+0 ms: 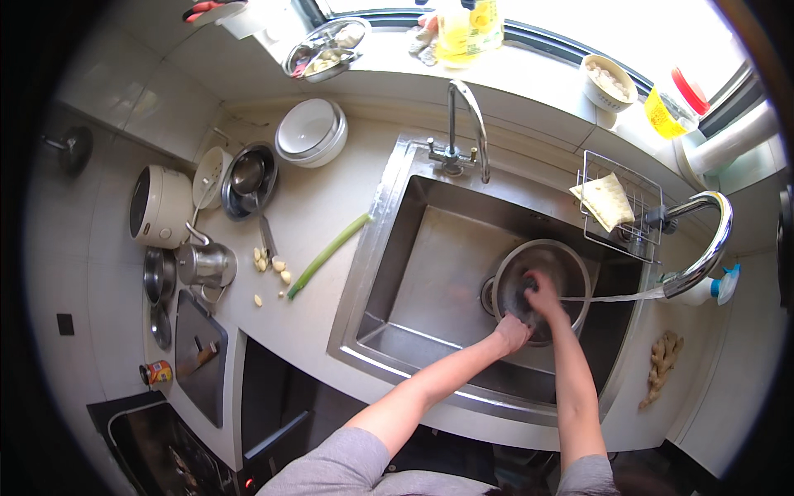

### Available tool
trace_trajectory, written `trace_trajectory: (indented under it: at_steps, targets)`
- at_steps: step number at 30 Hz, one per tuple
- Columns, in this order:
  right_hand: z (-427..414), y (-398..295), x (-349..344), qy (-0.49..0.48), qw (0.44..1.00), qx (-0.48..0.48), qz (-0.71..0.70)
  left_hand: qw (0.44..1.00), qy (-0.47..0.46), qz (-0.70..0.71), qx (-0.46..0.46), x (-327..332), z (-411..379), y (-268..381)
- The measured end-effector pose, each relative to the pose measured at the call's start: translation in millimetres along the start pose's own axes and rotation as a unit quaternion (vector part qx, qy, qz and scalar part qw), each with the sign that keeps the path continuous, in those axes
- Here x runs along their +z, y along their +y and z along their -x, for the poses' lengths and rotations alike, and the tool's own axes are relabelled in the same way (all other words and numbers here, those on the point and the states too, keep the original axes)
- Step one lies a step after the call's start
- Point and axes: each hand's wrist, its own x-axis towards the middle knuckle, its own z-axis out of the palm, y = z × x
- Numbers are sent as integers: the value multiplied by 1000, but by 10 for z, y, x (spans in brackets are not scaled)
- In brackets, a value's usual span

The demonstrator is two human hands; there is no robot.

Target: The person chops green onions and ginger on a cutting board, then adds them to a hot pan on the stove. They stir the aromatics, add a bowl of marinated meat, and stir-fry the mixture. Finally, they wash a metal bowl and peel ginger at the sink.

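Observation:
A round stainless steel basin (pixel 579 265) stands in the right part of the steel sink (pixel 459 248), beside the drain (pixel 488 296). At its near left rim is my left hand (pixel 515 333), fingers curled over the edge. My right hand (pixel 543 296) reaches inside, blurred, with its fingers bent around something small and dark that I cannot make out. Water (pixel 611 299) streams from the curved chrome faucet (pixel 707 242) on the right, passing by my right wrist into the basin. My hands partly hide the basin's inside.
Left of the sink lie a green stalk (pixel 329 255), peeled garlic cloves (pixel 260 259) and a ladle (pixel 248 177). White bowls (pixel 310 133) stand behind. A second faucet (pixel 456 130) rises at the back. On the right are a wire rack (pixel 651 186) with a sponge-like cloth (pixel 605 201) and ginger root (pixel 662 366).

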Motion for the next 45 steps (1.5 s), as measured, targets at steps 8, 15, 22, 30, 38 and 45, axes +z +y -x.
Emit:
trace_trajectory:
  at_steps: [8,15,22,30,38,45]
  targets:
    - [669,-1185,-1139,146,979,-59,-131,917,243,315,-43,-716,528,-14]
    - [1132,-1387,-1667,259,933,-23,-249,679,255,684,-74,-1292,504,-17]
    - [1242,-1364,-1611,336,885,53,-318,622,216,732,-177,-1621,244,-117]
    - [1417,-1287,-1760,330,892,71,-300,621,208,737,-165,-1165,602,-67]
    - [1302,-967,-1838,409,879,54,-240,654,102,749,-1,-1638,285,256]
    - [1290,-838,-1935,365,886,56,-281,980,102,172,18,-1001,542,179]
